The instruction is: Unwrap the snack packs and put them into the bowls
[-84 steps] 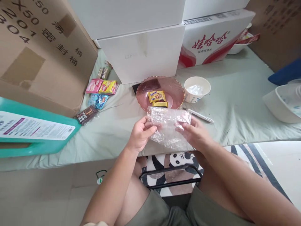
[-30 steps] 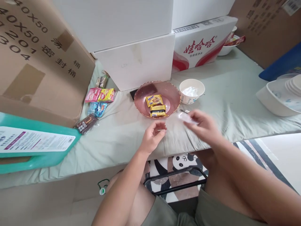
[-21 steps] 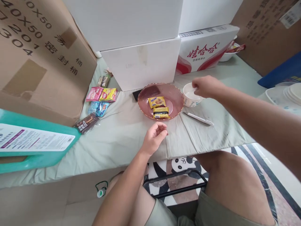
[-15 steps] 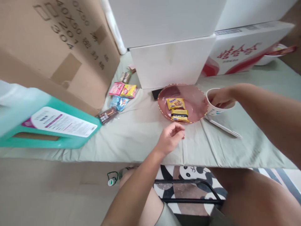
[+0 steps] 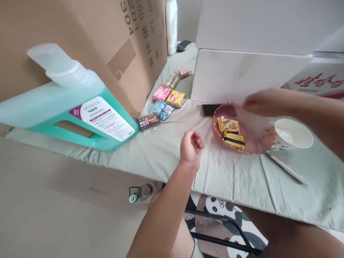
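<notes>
My left hand (image 5: 191,148) hovers over the cloth to the left of the pink bowl, its fingers curled in loosely with nothing visible in them. My right hand (image 5: 254,101) is above the bowl's back right side, smeared by motion, so its grip cannot be made out. The pink bowl (image 5: 258,148) has a wavy gold rim. Inside it, on the left, lie two yellow snack packets, a cookie packet (image 5: 228,125) and one with a dark band (image 5: 234,140). Right of the bowl stands a white paper tub (image 5: 292,134), partly hidden by my right forearm.
Snack packets lie at left: brown (image 5: 147,122), blue (image 5: 161,109), yellow (image 5: 176,98) and pink (image 5: 161,92). A green liquid jug (image 5: 107,118) and a cardboard box (image 5: 120,71) stand beyond. A phone (image 5: 211,109) lies behind the bowl; white boxes (image 5: 247,75) form the back.
My right hand has come out of the white tub and moved left over the bowl. The view has turned left. My left hand stays curled, now farther from the bowl's front edge.
</notes>
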Demonstrator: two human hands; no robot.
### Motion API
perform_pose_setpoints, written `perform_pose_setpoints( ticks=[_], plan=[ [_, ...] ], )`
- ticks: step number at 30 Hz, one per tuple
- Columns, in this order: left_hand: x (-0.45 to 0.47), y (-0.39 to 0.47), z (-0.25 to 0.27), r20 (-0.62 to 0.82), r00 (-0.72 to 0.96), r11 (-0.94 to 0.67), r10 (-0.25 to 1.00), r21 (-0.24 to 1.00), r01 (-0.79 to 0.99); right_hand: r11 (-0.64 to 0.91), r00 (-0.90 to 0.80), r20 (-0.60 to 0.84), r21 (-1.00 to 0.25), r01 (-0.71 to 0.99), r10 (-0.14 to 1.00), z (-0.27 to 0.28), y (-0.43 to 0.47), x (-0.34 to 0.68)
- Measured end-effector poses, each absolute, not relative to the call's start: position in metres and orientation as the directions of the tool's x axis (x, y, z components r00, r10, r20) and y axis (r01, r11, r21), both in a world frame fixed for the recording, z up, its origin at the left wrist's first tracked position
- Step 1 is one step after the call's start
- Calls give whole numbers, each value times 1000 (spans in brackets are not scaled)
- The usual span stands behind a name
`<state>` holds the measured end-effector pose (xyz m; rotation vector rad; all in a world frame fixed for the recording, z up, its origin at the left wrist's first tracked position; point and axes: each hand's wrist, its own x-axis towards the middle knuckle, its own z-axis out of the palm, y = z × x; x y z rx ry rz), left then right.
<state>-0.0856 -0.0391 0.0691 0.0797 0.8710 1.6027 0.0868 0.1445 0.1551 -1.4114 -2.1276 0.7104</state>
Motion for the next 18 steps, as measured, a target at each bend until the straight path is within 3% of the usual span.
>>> perform_pose_setpoints(
  ticks=[2,5,7,13,18],
  plan=[
    [-96,-35,72,-487,-221,24,845,447,-894,435,-530,-33,-530,728,847,143,140,27],
    [-104,-30,75,-555,-198,-9,808,324,-946,681,-734,-42,-341,648,678,115,141,-63],
    [-105,-29,76,-579,-170,3,798,284,-959,667,-700,-41,-269,695,713,93,154,-109],
    [-104,-30,77,-595,-102,60,797,245,-968,636,-677,-62,-292,715,733,30,214,-150],
    [-106,-27,78,-598,-78,65,798,214,-975,643,-675,22,-329,692,738,35,214,-134]
  ],
)
